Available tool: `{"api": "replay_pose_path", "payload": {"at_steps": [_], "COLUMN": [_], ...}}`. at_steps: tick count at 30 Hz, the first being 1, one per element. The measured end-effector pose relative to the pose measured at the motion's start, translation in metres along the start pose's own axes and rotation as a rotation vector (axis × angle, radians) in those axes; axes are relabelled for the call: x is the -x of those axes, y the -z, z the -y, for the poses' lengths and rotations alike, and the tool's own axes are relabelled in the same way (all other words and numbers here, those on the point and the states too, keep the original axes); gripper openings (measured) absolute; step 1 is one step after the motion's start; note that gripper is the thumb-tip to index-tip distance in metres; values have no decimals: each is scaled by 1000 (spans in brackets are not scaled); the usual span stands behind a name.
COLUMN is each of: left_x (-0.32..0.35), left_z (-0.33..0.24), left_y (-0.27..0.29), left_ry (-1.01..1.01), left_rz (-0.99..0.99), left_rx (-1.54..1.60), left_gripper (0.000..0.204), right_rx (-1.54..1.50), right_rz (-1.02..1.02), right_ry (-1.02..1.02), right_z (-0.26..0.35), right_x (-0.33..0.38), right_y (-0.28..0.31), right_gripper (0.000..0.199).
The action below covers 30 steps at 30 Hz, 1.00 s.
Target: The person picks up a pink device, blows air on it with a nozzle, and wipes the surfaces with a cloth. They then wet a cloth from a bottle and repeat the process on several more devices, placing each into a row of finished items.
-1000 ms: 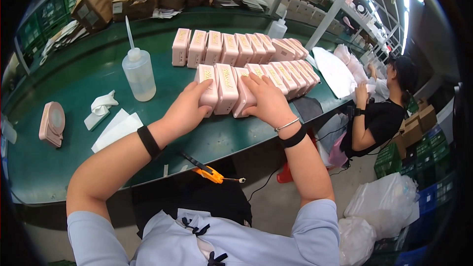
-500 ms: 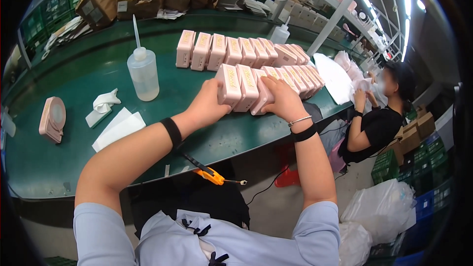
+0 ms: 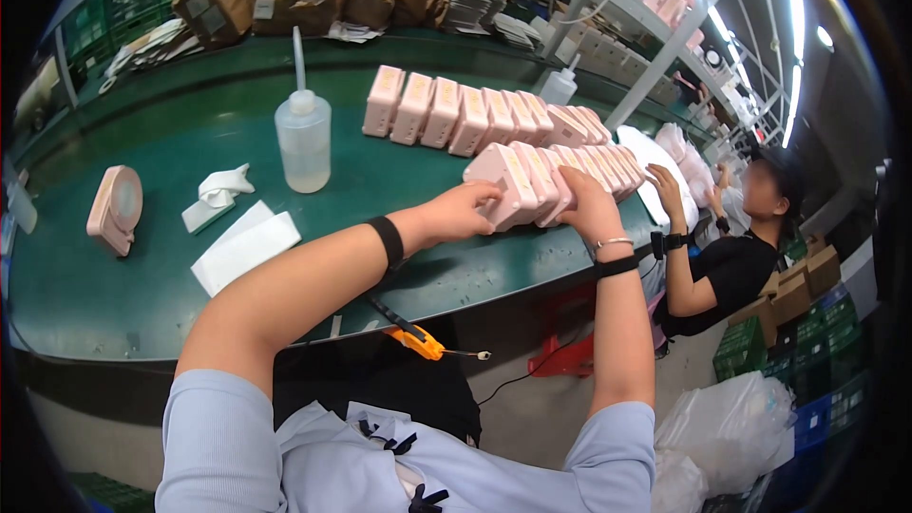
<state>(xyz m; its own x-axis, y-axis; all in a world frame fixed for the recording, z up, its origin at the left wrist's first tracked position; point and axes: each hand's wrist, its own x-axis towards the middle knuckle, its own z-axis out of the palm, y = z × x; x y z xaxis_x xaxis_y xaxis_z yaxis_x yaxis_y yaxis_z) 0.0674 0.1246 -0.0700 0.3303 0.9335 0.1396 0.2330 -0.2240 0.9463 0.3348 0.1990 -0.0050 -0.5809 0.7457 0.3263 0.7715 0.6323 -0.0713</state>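
Two rows of pink box-shaped devices with gold lettering on their narrow sides stand on the green table. My left hand (image 3: pixel 464 210) has its fingers curled against the end device (image 3: pixel 503 185) of the near row. My right hand (image 3: pixel 592 204) reaches over the same row and grips a device a little further along, its thumb at the near side. Between my hands, a few devices (image 3: pixel 543 180) lean together. Behind them the far row (image 3: pixel 442 114) stands untouched, with small gaps between its pieces.
A clear squeeze bottle (image 3: pixel 304 147), crumpled tissue (image 3: pixel 223 185), folded white paper (image 3: pixel 245 252) and a single pink device (image 3: pixel 116 211) with a round disc sit to the left. An orange tool (image 3: pixel 416 342) hangs at the table's front edge. A co-worker (image 3: pixel 727 271) sits at right, hand near the row.
The near row's end has shifted right and closed up, with my hands moving along it. The end device has tilted. The co-worker's hand has come up near the row's far end.
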Motion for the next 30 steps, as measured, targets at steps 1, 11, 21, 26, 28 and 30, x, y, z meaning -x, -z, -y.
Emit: {"api": "replay_pose_path", "payload": {"at_steps": [1, 11, 21, 26, 28, 30], "left_x": [-1, 21, -26, -51, -46, -50], "left_z": [-3, 11, 20, 35, 39, 28], "left_y": [2, 32, 108, 160, 176, 168], "left_ry": [14, 76, -36, 159, 236, 269], "left_rz": [30, 19, -1261, -1223, -939, -776], "left_rx": [17, 90, -804, -545, -101, 112], "left_gripper": [57, 50, 64, 69, 69, 69], "right_rx": [20, -248, -364, -320, -323, -302], "right_rz": [-35, -334, -489, -549, -550, -550], "right_ry": [8, 39, -80, -80, -81, -69], "right_z": [1, 76, 106, 103, 101, 98], "right_x": [3, 71, 91, 90, 91, 93], "right_y": [-4, -37, -94, -111, -113, -114], "right_gripper": [76, 52, 45, 33, 31, 28]}}
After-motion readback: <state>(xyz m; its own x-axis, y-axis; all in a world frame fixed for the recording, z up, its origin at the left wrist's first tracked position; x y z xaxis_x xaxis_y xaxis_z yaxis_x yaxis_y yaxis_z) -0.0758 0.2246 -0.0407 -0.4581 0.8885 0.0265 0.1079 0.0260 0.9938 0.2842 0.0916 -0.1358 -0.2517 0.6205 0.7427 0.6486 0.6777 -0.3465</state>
